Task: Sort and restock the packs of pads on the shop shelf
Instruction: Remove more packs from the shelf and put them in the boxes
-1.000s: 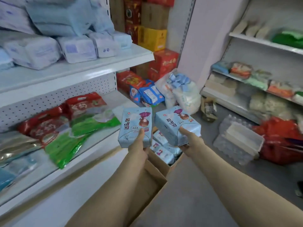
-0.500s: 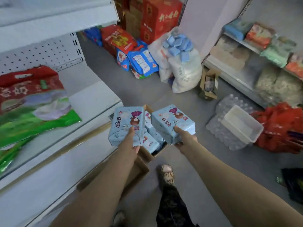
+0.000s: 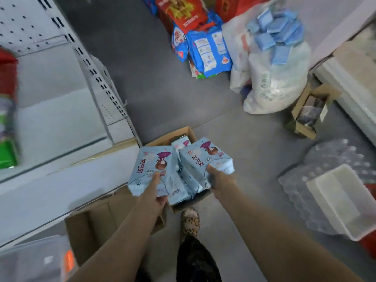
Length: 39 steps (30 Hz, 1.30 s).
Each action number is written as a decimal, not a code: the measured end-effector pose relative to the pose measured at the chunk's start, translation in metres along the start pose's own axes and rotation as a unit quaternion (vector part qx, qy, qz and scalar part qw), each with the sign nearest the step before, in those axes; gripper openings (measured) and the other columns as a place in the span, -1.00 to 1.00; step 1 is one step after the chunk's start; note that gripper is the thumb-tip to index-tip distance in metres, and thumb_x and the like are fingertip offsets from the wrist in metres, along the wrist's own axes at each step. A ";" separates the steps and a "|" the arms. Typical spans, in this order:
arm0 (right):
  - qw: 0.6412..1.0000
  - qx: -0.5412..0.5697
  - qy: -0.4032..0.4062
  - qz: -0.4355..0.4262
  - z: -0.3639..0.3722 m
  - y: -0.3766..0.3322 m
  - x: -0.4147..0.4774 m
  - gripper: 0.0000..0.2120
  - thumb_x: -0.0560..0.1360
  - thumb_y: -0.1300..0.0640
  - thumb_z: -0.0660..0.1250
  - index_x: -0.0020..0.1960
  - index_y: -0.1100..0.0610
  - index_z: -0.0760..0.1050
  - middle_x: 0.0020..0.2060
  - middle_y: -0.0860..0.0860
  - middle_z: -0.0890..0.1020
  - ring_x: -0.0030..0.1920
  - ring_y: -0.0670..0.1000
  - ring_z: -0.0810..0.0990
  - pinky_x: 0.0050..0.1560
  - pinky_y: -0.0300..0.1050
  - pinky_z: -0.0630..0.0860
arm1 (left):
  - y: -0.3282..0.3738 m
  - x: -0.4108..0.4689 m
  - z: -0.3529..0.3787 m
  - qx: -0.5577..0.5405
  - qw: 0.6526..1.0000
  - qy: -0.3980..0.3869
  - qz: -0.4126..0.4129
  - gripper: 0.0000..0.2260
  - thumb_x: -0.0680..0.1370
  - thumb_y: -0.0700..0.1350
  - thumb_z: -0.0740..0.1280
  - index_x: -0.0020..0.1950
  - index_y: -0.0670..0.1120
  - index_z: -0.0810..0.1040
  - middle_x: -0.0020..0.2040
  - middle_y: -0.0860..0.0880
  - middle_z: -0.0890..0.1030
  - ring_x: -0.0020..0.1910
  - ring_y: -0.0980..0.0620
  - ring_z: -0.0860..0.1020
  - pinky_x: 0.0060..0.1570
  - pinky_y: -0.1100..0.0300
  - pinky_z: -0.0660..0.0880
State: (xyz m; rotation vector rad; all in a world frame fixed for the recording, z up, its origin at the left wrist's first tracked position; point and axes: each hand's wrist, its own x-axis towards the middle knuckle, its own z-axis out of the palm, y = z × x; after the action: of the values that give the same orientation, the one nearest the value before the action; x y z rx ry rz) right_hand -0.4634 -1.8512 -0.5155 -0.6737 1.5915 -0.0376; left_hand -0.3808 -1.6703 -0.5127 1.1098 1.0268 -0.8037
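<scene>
Over the open cardboard box (image 3: 170,137) on the floor, the left hand (image 3: 157,193) grips one light blue pack of pads (image 3: 151,167) by its bottom end. Its thumb is on the front and its fingers are tucked behind. The right hand (image 3: 220,181) grips a second pack (image 3: 203,158) the same way. The two packs are side by side, very close, with the print upside down.

A second ago the same two packs were held up beside the shelf, and the top shelf with other pads was in sight. Now the view has tipped down to the floor, and the packs hang low, right above the box. The grip has not changed. Neither pack has been put down.

More blue packs (image 3: 180,193) lie in the box under the hands, so there is still a lot to stock. The white shelf (image 3: 61,119) is on the left, with red and green bags (image 3: 7,119) at its far left edge. It looks like the person is checking the box before lifting the packs to the shelf, so this step is not done yet.

Farther off on the floor are blue bags (image 3: 207,51), a white sack (image 3: 280,82) with small blue packets on top, and a clear tub (image 3: 341,200). A foot (image 3: 190,220) in a spotted slipper stands just beside the box, on the near side.
</scene>
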 end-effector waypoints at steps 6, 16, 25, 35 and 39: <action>0.999 -0.026 0.011 0.046 0.022 -0.010 0.081 -0.53 0.33 0.16 0.64 0.09 0.17 0.45 -0.12 0.07 0.59 -0.17 0.08 0.59 -0.02 0.06 0.62 | -0.016 0.086 0.028 -0.013 1.000 0.023 0.002 -0.43 0.34 0.03 0.60 0.29 -0.08 0.54 0.14 -0.13 0.69 0.14 -0.16 0.65 0.21 -0.18 0.55; 0.997 -0.044 -0.008 0.066 0.079 -0.002 0.183 -0.46 0.35 0.18 0.64 0.21 0.16 0.45 0.04 0.07 0.62 -0.01 0.11 0.62 0.00 0.03 0.58 | -0.039 0.196 0.068 -0.027 0.995 0.091 -0.030 -0.51 0.47 0.00 0.53 0.33 -0.12 0.49 0.21 -0.13 0.64 0.13 -0.09 0.63 -0.09 0.04 0.62; 0.991 -0.065 -0.103 0.057 0.101 0.016 0.233 -0.82 0.49 0.14 0.53 0.03 0.09 0.57 -0.10 0.01 0.70 -0.07 0.03 0.68 0.16 0.04 0.61 | -0.044 0.254 0.071 0.022 0.995 0.090 -0.038 -0.37 0.46 0.09 0.51 0.45 -0.10 0.42 0.32 -0.10 0.58 0.15 -0.02 0.62 -0.03 0.17 0.64; 0.964 -0.242 -0.097 0.045 0.098 0.004 0.232 -0.88 0.61 0.12 0.33 0.09 0.16 0.52 -0.09 0.05 0.57 -0.01 0.01 0.58 0.15 -0.05 0.59 | -0.034 0.255 0.069 0.162 0.982 0.091 -0.033 -0.65 0.49 0.01 0.52 0.17 -0.14 0.55 -0.12 -0.07 0.53 -0.10 -0.04 0.53 0.04 0.05 0.53; 0.921 -0.369 -0.092 -0.079 0.092 -0.011 0.200 -0.71 0.56 0.04 0.39 0.22 0.13 0.46 -0.19 0.00 0.55 -0.25 -0.03 0.54 -0.20 -0.10 0.54 | -0.020 0.214 0.071 0.297 0.943 0.140 0.052 -0.46 0.51 0.01 0.50 0.42 -0.10 0.43 0.02 -0.08 0.59 -0.30 -0.01 0.56 -0.12 0.09 0.63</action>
State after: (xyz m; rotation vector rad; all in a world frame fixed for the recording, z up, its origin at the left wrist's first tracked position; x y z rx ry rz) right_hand -0.3704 -1.9143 -0.7055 -1.3473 1.3433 0.5199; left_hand -0.3090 -1.7489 -0.7127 1.8220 0.9688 -0.9165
